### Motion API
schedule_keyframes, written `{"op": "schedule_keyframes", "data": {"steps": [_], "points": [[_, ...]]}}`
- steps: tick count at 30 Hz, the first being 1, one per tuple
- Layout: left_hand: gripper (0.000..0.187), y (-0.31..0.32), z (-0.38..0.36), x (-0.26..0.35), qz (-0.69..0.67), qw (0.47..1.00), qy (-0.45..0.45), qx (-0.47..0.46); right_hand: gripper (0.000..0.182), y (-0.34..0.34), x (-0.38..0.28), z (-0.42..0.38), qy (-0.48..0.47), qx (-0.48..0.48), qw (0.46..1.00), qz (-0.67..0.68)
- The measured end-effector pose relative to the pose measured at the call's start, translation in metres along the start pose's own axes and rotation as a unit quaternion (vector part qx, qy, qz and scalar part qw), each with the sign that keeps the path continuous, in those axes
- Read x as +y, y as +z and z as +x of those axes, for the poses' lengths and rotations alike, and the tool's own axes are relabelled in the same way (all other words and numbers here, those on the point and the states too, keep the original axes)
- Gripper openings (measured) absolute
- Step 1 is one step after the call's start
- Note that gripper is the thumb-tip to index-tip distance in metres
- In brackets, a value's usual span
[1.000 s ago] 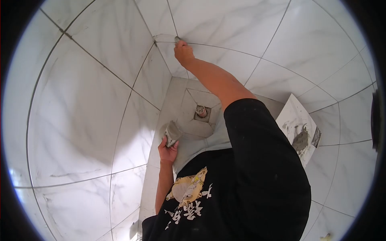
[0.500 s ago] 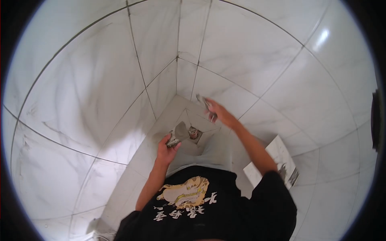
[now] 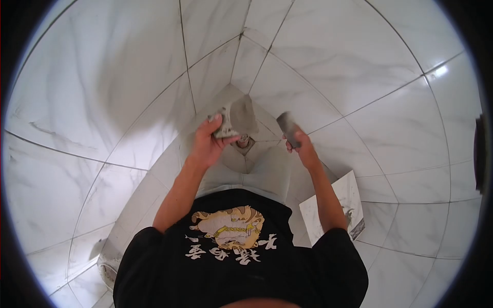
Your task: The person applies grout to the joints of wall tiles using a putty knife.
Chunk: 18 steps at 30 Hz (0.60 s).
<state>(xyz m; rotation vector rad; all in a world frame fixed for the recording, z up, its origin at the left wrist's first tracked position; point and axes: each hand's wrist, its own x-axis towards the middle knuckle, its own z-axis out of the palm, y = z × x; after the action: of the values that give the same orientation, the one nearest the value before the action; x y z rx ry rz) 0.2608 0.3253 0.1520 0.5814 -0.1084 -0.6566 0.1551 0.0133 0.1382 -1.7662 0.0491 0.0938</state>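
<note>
My left hand grips a flat, pale piece, with grey mortar-like paste over its face and edge. It may be a tile offcut, but I cannot make that out for sure. My right hand is closed round a short, flat grey scraper, whose upper end is blurred. A gap separates the scraper from the pasted piece. Below the left hand's piece, a drain pipe stub sits in a square hole in the floor, partly covered by the piece and fingers.
White marbled wall tiles meet in the corner ahead. A loose tile with dark smears lies on the floor beside my right forearm. At the lower left is a round pipe opening.
The left hand has raised its piece, turning the pasted face toward me. My right hand has moved right and the scraper now stands more upright. The view has shifted too.
</note>
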Motion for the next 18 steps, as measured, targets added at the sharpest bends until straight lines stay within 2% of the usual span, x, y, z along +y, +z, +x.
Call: {"op": "schedule_keyframes", "data": {"steps": [1, 2, 3, 4, 6, 7, 9, 10, 12, 13, 15, 16, 18], "points": [[0.039, 0.007, 0.000, 0.004, -0.005, 1.000, -0.001, 0.008, 0.058, -0.001, 0.006, -0.002, 0.072, 0.013, 0.943, 0.323], [0.042, 0.016, 0.001, 0.007, 0.023, 0.999, 0.045, 0.014, 0.058, 0.009, -0.007, -0.008, 0.079, 0.013, 0.943, 0.323], [0.045, 0.021, 0.003, 0.007, 0.052, 0.994, 0.092, 0.018, 0.062, 0.028, -0.037, -0.018, 0.097, 0.006, 0.893, 0.439], [0.045, 0.022, 0.005, 0.005, 0.050, 0.995, 0.089, 0.017, 0.067, 0.047, -0.062, -0.026, 0.111, 0.000, 0.830, 0.547], [0.044, 0.025, 0.007, 0.000, 0.015, 0.993, 0.117, -0.008, 0.069, 0.084, -0.085, -0.035, 0.088, -0.041, 0.806, 0.584], [0.044, 0.028, 0.006, -0.002, 0.015, 0.994, 0.110, -0.011, 0.069, 0.099, -0.095, -0.037, 0.086, -0.034, 0.805, 0.585], [0.054, 0.034, 0.003, -0.007, 0.026, 0.985, 0.170, -0.021, 0.070, 0.120, -0.109, -0.034, 0.146, 0.008, 0.733, 0.664], [0.054, 0.027, 0.003, -0.010, 0.027, 0.986, 0.165, -0.025, 0.070, 0.124, -0.110, -0.031, 0.142, 0.012, 0.732, 0.666], [0.052, 0.014, 0.004, -0.013, 0.122, 0.960, 0.226, -0.109, 0.070, 0.125, -0.112, -0.025, 0.135, -0.035, 0.684, 0.716], [0.052, 0.007, 0.005, -0.011, 0.123, 0.961, 0.222, -0.112, 0.070, 0.123, -0.115, -0.023, 0.131, -0.031, 0.682, 0.719], [0.036, 0.015, 0.003, 0.011, 0.235, 0.911, 0.272, -0.202, 0.066, 0.119, -0.120, -0.021, 0.159, -0.073, 0.680, 0.712], [0.036, 0.020, 0.002, 0.019, 0.238, 0.910, 0.270, -0.204, 0.066, 0.119, -0.121, -0.021, 0.156, -0.073, 0.678, 0.715], [0.034, 0.024, 0.001, 0.032, 0.340, 0.858, 0.304, -0.236, 0.067, 0.119, -0.124, -0.020, 0.155, -0.101, 0.640, 0.745]]}}
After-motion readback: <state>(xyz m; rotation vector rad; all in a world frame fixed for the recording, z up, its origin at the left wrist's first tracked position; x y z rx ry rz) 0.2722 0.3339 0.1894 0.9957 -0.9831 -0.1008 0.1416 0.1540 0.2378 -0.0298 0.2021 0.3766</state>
